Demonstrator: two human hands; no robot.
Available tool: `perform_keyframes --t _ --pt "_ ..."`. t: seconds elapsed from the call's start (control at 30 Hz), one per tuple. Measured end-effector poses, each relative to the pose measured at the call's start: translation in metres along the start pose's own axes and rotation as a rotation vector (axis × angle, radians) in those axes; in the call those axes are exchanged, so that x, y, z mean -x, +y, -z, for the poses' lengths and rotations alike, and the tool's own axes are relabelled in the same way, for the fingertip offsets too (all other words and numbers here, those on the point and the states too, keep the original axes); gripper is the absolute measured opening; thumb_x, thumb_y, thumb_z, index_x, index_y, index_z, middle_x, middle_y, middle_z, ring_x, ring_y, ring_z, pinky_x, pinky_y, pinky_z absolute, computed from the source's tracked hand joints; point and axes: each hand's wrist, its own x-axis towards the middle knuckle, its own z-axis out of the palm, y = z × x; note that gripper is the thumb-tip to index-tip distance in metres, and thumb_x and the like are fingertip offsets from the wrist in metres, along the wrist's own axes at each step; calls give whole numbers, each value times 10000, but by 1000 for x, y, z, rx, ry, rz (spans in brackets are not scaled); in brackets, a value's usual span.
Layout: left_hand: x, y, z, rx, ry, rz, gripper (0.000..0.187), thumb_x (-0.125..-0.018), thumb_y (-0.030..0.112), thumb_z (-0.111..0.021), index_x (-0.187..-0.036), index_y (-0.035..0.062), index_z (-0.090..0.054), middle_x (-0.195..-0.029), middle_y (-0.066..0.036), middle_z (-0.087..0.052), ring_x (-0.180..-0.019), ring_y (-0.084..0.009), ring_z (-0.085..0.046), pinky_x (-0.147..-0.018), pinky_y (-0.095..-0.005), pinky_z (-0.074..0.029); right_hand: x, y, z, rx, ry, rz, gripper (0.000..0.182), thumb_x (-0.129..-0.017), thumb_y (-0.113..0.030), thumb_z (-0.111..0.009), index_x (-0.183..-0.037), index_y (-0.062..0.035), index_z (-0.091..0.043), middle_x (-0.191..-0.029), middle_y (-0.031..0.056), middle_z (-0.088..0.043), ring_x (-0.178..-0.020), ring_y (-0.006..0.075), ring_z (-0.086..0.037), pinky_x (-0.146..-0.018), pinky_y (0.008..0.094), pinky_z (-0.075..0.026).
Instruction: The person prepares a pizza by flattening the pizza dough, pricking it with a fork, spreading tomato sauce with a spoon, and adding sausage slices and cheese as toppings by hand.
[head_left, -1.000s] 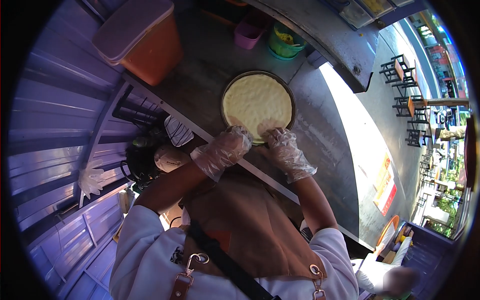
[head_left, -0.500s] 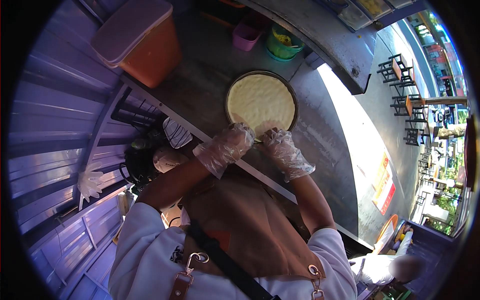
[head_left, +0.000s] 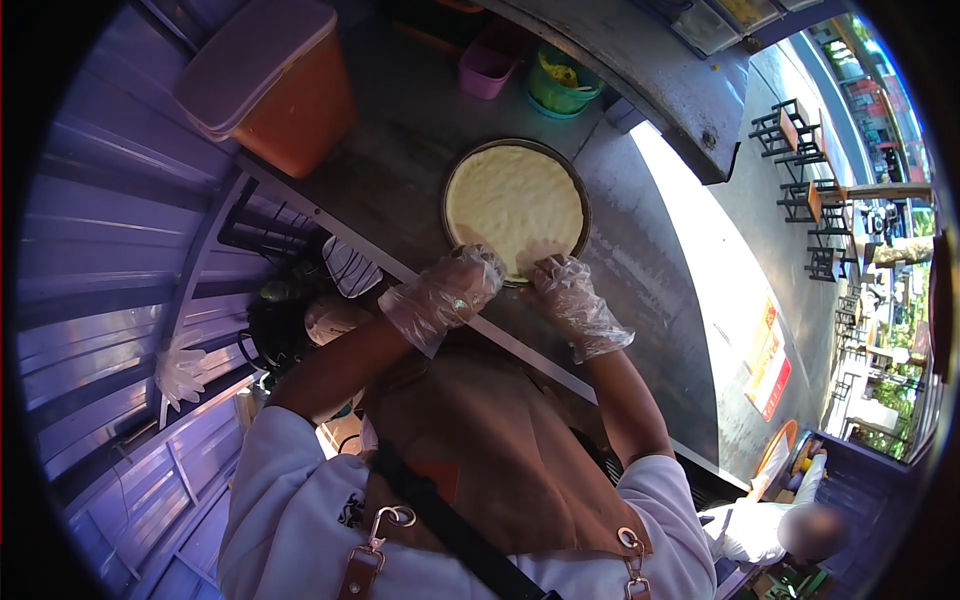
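Note:
Pale pizza dough (head_left: 515,205) lies spread in a round, dark-rimmed pizza pan (head_left: 447,200) on the metal counter. Its surface is uneven, with shallow dents. My left hand (head_left: 462,285), in a clear plastic glove, has its fingers curled at the pan's near-left rim. At the near-right rim, my right hand (head_left: 568,293), gloved the same way, is closed with its fingertips over the edge of the dough. The knuckles and the crinkled gloves partly hide both sets of fingertips and the near rim.
An orange lidded container (head_left: 300,110) stands at the counter's far left. Behind the pan are a pink tub (head_left: 486,74) and a green bowl (head_left: 563,85) with yellow contents. A metal shelf (head_left: 660,70) overhangs the far right. Another person (head_left: 755,532) is at lower right.
The whole view has shifted slightly. Both hands stay at the pan's near rim, with only small finger movement; the dough looks the same.

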Motion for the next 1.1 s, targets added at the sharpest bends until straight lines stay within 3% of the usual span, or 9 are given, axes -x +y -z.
perform_keyframes --t 0.37,0.47,0.53,0.6,0.73,0.8,0.93,1.03,1.1 --pt "-17 -11 23 6 -279 26 199 -858 160 -587 -1023 104 -684 -1039 -115 -681 -955 -309 -688 -817 -435 -583 -3 -4 2 -37 14 42 440 -846 -368 -726 -1117 -23 -684 -1107 163 -667 -1080 344 -625 -905 463 -508" --pt "-19 -24 -2 70 -14 43 199 -862 149 -576 -1024 98 -681 -1040 -117 -679 -992 -314 -676 -829 -433 -577 -1 -11 16 -28 61 15 405 -841 -347 -730 -1090 -30 -695 -1073 151 -674 -1059 340 -629 -899 471 -505" --pt "-28 -14 7 43 75 -197 193 -874 141 -564 -1023 94 -676 -1005 -124 -680 -1003 -309 -671 -828 -434 -572 1 -10 17 -50 70 -67 374 -830 -325 -738 -1068 -39 -705 -1058 139 -678 -1053 331 -630 -899 473 -502" --pt "-26 -8 -13 67 -10 -169 190 -881 140 -560 -1024 89 -673 -994 -128 -680 -999 -313 -671 -823 -438 -571 1 -3 9 -14 -153 -95 377 -834 -328 -734 -1080 -44 -701 -1061 132 -674 -1055 333 -622 -910 471 -493" --pt "-31 1 0 -45 -211 -104 176 -894 134 -552 -1019 85 -666 -981 -131 -679 -988 -322 -673 -813 -441 -568 4 -2 8 -16 -125 -31 371 -834 -323 -729 -1082 -48 -703 -1079 128 -674 -1053 330 -620 -918 476 -484" --pt "-26 -3 2 -69 -101 -140 148 -854 143 -577 -947 81 -674 -907 -115 -670 -903 -283 -684 -750 -413 -569 7 -7 13 -72 92 -55 358 -829 -297 -729 -1088 -52 -702 -1077 127 -675 -1037 329 -623 -901 473 -491" --pt "-23 -5 -20 -37 79 -176 116 -808 148 -604 -863 75 -677 -836 -100 -661 -802 -256 -691 -643 -397 -568 10 0 7 -43 -24 -111 361 -818 -274 -734 -1100 -52 -697 -1081 125 -675 -1050 321 -621 -900 468 -495" --pt "-22 1 -14 8 -113 -82 203 -892 142 -564 -1059 93 -667 -1011 -121 -678 -981 -307 -681 -793 -428 -575 7 3 3 -26 -62 -16 371 -830 -304 -722 -1095 -46 -688 -1082 137 -674 -1043 330 -628 -879 467 -503" --pt "-25 -4 -17 -26 -43 -121 164 -857 141 -580 -975 84 -678 -933 -117 -672 -887 -293 -685 -715 -427 -572 7 -1 14 -70 45 -19 374 -829 -303 -724 -1097 -45 -690 -1075 127 -677 -1039 328 -630 -865 472 -505"
